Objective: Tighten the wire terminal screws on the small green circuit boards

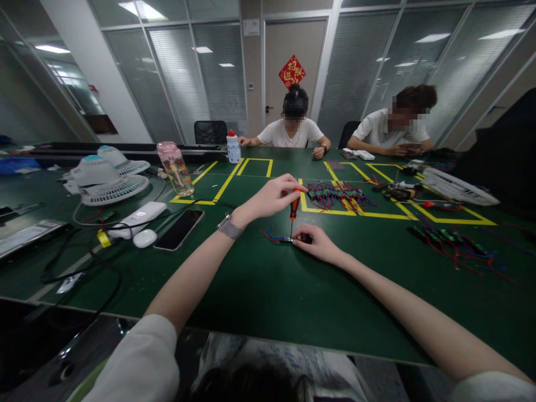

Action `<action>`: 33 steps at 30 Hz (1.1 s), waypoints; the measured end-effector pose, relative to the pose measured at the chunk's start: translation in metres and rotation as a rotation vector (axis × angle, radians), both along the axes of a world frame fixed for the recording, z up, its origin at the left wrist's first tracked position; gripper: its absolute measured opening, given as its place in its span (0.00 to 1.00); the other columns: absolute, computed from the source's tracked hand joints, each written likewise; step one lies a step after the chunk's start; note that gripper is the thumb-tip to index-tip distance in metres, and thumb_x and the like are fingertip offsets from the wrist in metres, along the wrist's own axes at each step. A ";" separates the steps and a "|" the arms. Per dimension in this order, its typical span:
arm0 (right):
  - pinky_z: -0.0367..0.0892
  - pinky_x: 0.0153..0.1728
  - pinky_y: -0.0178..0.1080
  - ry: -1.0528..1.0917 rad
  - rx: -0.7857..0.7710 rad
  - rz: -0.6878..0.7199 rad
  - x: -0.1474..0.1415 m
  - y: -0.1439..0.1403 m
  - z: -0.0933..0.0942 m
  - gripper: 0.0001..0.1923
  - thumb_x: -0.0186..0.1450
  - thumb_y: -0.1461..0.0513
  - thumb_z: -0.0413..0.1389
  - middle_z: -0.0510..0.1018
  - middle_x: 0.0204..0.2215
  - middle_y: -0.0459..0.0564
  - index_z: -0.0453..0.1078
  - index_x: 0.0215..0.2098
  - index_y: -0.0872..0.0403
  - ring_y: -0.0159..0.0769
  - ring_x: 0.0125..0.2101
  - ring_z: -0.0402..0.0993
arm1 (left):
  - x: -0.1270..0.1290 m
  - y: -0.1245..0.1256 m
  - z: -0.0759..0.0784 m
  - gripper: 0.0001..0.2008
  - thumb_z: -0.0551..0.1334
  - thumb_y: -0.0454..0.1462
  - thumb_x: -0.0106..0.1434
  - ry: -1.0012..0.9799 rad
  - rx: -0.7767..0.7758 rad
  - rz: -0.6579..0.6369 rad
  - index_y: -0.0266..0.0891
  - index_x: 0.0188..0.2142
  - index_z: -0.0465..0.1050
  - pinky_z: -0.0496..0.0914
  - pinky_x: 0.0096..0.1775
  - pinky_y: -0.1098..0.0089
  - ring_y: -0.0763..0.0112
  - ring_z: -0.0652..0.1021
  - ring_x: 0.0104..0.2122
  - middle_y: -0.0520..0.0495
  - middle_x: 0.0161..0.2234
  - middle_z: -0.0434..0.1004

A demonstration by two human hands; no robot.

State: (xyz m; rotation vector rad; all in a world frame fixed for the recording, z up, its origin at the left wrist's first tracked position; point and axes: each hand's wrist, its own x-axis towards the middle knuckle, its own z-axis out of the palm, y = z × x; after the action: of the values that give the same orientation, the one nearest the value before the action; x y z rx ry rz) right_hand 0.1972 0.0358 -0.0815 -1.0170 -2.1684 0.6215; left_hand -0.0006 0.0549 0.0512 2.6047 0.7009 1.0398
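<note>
My left hand [281,195] is closed on the top of a screwdriver [294,210] with a red and black handle. The screwdriver stands upright, its shaft pointing down to a small circuit board [286,240] on the table. Red and blue wires [270,234] run off the board's left end. My right hand [315,243] pinches the board's right end and holds it against the green tabletop. Whether the tip sits in a screw is too small to make out.
Ahead lies a pile of wired boards [335,195] inside yellow tape; more wired boards [452,240] lie right. A phone [179,229], white earbud case [145,239], drink bottle [176,167] and white fans [113,178] are left. Two people sit across the table [234,290].
</note>
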 end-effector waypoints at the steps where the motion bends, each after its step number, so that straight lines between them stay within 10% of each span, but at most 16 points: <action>1: 0.63 0.32 0.37 -0.001 0.002 0.001 0.000 0.000 0.000 0.06 0.61 0.62 0.57 0.72 0.27 0.48 0.75 0.34 0.56 0.35 0.28 0.68 | 0.000 0.000 0.000 0.11 0.57 0.36 0.66 -0.012 -0.020 -0.009 0.38 0.43 0.77 0.68 0.39 0.70 0.71 0.73 0.35 0.46 0.37 0.72; 33: 0.64 0.32 0.37 0.025 0.015 0.005 0.000 -0.001 0.000 0.06 0.61 0.61 0.58 0.72 0.27 0.48 0.75 0.34 0.55 0.35 0.28 0.69 | -0.003 -0.003 0.004 0.10 0.59 0.35 0.63 0.008 -0.053 0.015 0.37 0.41 0.77 0.67 0.35 0.72 0.74 0.73 0.31 0.48 0.33 0.71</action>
State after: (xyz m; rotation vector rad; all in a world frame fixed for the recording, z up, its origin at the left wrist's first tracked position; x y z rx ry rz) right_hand 0.1969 0.0352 -0.0816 -0.9908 -2.1514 0.6160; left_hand -0.0032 0.0523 0.0556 2.5632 0.7402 1.0018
